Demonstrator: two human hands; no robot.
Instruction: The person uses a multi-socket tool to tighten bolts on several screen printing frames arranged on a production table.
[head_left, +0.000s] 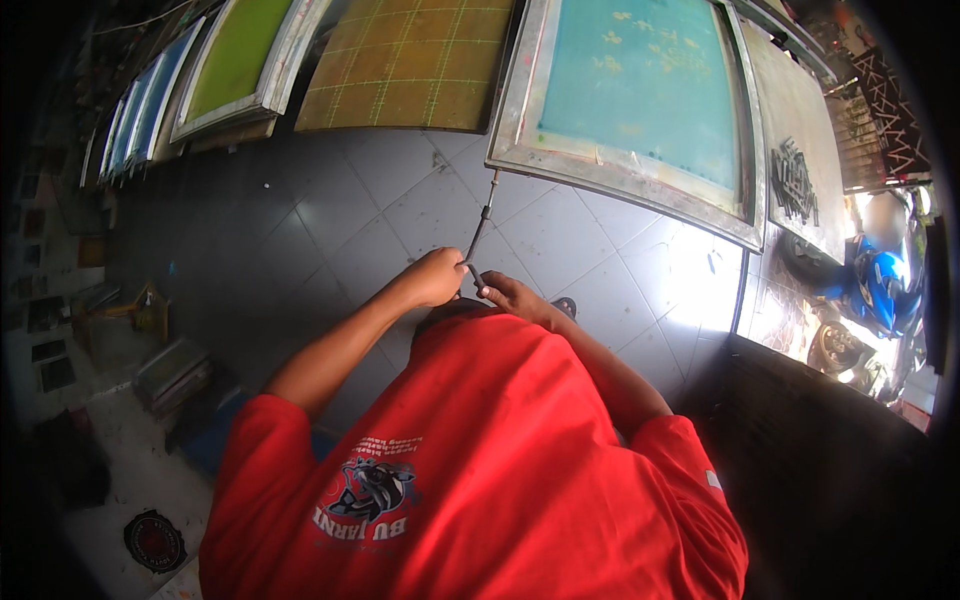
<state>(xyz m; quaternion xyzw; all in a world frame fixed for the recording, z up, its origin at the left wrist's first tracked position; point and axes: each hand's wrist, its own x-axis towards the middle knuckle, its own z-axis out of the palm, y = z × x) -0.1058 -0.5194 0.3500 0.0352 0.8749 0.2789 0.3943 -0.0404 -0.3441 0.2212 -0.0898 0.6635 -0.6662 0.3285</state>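
In front of my red shirt, both hands meet around a thin metal rod with a dark collar partway along it. Its far tip reaches the lower edge of a framed turquoise screen-printing screen; whether it touches the frame I cannot tell. My left hand is closed at the rod's near end. A dark grey bent handle lies between the hands, and my right hand is closed on it with the thumb along its side. The fingers' undersides are hidden.
Beside the turquoise screen stand a brown gridded board, a green screen and several blue ones. A pale panel with a dark print leans right, near a blue motorbike. Grey tiles cover the floor. Clutter lies left.
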